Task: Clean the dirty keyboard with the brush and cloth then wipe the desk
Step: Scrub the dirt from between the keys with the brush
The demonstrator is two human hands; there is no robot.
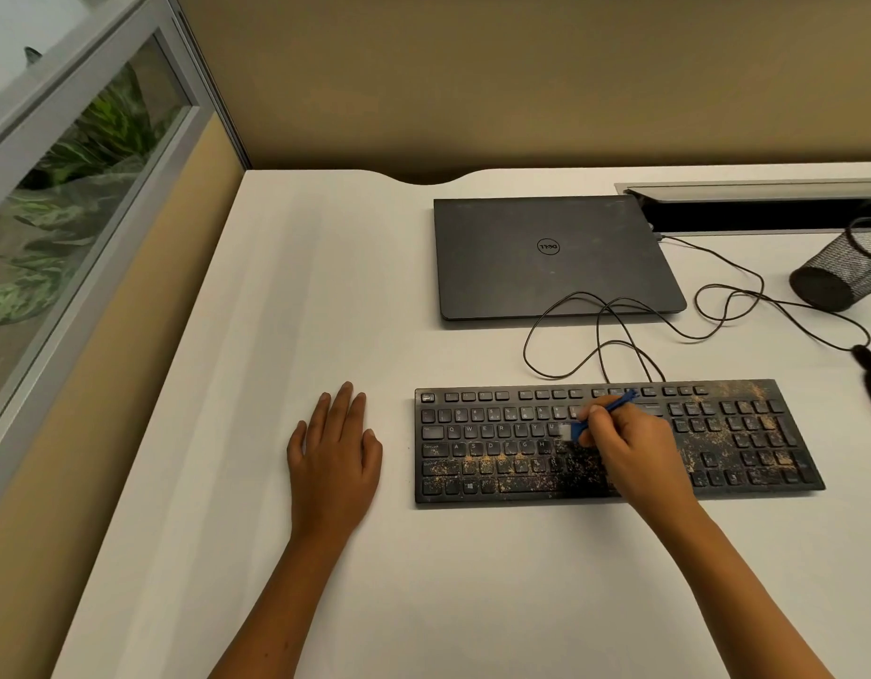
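2 bare forearms enter from the lower edge of the view, each ending in a bare hand. Neither arm shows a sleeve or cuff anywhere along its visible length. The left hand (333, 458) wears no ring, watch, bracelet or glove; its 4 fingers and thumb are all in sight, with short, trimmed nails. The right hand (629, 445) is likewise free of jewellery and gloves, and its wrist carries no band. Its nails are mostly hidden from view. Both forearms are slim and free of markings.
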